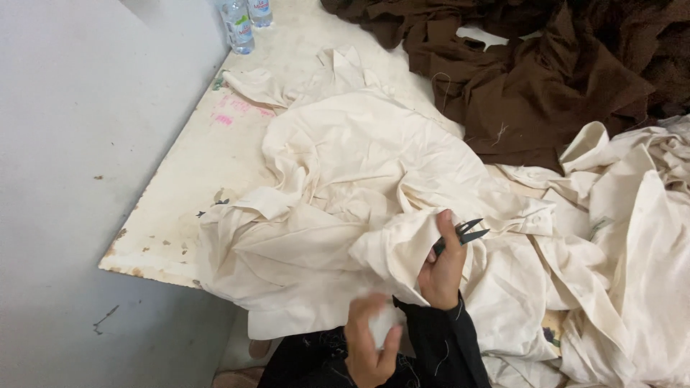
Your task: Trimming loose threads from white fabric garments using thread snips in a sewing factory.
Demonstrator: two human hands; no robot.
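While the right hand (440, 267) pinches small thread snips (460, 235), blades apart over the cream cloth (345, 187)
Left hand (370, 338), blurred below the cloth, seems curled on its edge, keeping it taut

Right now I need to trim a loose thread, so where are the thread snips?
In the head view, the thread snips are in the right hand, lower centre-right, blades poking up over the cream fabric.

A worn, stained white table (188, 188) with a chipped near-left edge stands against a plain grey wall (79, 108) on the left, two clear plastic water bottles (238, 21) at its far corner, in soft, even light.
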